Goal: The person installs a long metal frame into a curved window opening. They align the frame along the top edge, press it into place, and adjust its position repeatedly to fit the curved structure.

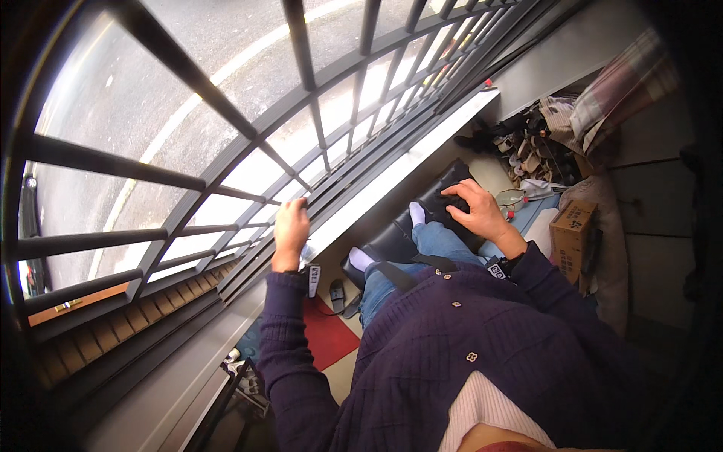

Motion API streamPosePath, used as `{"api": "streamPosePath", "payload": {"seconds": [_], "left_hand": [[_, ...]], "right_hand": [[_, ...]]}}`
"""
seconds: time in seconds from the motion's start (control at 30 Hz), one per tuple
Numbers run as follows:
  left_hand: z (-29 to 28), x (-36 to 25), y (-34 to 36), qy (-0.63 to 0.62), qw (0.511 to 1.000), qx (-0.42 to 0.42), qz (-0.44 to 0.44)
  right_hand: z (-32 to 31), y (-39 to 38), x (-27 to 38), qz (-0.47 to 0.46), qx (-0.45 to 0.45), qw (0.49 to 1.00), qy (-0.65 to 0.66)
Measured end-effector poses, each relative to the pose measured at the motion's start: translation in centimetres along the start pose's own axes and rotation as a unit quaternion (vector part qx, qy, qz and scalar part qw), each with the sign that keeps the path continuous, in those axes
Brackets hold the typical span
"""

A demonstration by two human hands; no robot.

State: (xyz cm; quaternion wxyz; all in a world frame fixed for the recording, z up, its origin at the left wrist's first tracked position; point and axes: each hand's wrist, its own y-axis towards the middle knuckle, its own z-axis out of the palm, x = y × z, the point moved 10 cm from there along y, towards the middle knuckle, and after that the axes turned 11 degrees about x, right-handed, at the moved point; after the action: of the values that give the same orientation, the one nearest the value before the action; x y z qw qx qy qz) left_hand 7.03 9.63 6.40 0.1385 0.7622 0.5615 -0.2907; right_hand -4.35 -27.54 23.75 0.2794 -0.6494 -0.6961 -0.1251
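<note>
My left hand (pixel 291 232) is closed at the window frame (pixel 354 184), its fingers curled towards the bars. A small dark patch shows at its fingertips; whether that is a held thing or part of the frame I cannot make out. My right hand (pixel 482 214) hovers over the black padded bench (pixel 388 242), thumb and fingers curved but apart. Between them shows a dark area that blends with the bench. My feet, in pale socks (pixel 361 259), stand on that bench.
Dark metal bars (pixel 188 71) bow outward beyond the window, over a road. A white sill (pixel 422 154) runs beside the bench. To the right are a cardboard box (pixel 571 235), a clear bottle (pixel 512 199) and piled shoes (pixel 531 160). A red mat (pixel 328 337) and slippers (pixel 337 294) lie below.
</note>
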Motion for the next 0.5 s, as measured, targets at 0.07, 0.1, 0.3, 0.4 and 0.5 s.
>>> {"api": "streamPosePath", "payload": {"seconds": [0.07, 0.1, 0.3, 0.4, 0.5], "left_hand": [[1.4, -4.1, 2.2, -0.030, 0.998, -0.012, 0.054], [2.3, -5.7, 3.3, -0.037, 0.997, 0.002, 0.063], [8.6, -16.3, 10.9, -0.022, 0.989, 0.073, 0.123], [12.4, -21.2, 15.6, -0.027, 0.985, 0.109, 0.135], [16.0, -25.5, 20.1, -0.026, 0.984, 0.116, 0.132]], "right_hand": [[-0.7, 0.2, -1.0, -0.006, 0.002, 1.000, -0.002], [-1.2, 0.3, -1.5, -0.010, -0.003, 1.000, -0.001], [-5.1, 1.5, -6.5, -0.014, -0.024, 0.999, 0.027], [-7.2, 2.0, -9.8, -0.012, -0.032, 0.999, 0.040], [-8.8, 2.6, -13.7, -0.002, -0.025, 0.998, 0.050]]}}
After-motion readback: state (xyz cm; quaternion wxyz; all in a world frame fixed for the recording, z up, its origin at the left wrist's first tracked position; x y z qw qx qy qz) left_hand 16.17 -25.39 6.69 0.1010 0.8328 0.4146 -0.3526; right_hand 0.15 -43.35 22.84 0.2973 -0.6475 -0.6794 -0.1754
